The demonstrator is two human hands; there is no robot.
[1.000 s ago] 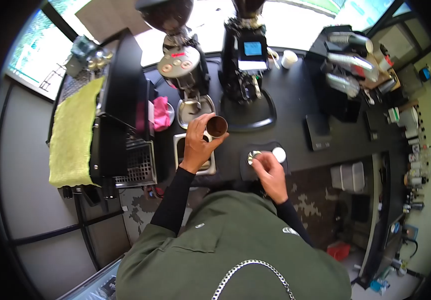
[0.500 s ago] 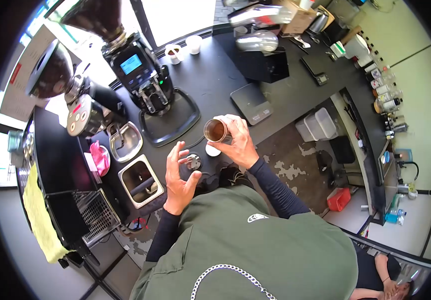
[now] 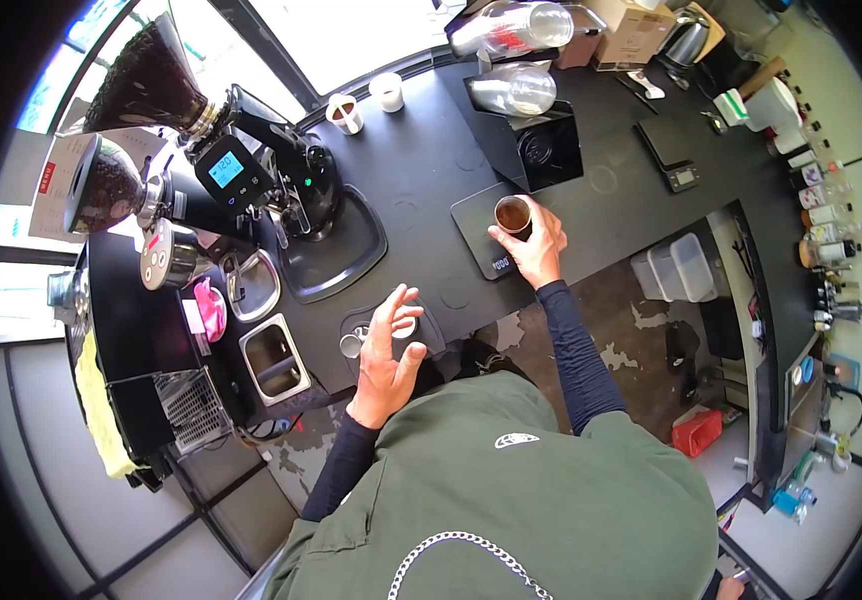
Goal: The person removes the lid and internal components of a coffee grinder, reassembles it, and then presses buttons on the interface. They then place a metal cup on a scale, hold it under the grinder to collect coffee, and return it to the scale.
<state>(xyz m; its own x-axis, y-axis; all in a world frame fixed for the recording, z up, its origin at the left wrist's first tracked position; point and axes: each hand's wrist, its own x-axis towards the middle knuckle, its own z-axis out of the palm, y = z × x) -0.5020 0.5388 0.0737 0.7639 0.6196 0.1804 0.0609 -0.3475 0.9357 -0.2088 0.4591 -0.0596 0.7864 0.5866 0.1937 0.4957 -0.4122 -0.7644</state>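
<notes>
My right hand (image 3: 541, 246) is wrapped round a small metal cup (image 3: 513, 214) with brown coffee grounds in it. It holds the cup over a flat black scale (image 3: 473, 222) whose display is lit at the near edge. My left hand (image 3: 383, 365) is raised over the counter's front edge, fingers spread and nothing in its grasp. Just past it lies a dark mat (image 3: 429, 318) with a small round metal piece (image 3: 352, 344) and a white round item, partly hidden behind the fingers.
A coffee grinder (image 3: 223, 172) with a lit screen stands at the left, its black tray (image 3: 336, 262) in front. Near it are a steel bin (image 3: 274, 360) and a pink cloth (image 3: 211, 310). White cups (image 3: 387, 92), a glass jar (image 3: 516, 92) and a second scale (image 3: 666, 150) stand farther back.
My right hand has carried the cup to the right, from beside my left hand to over the scale. The left hand stays spread, slightly to the right; the view has shifted.
</notes>
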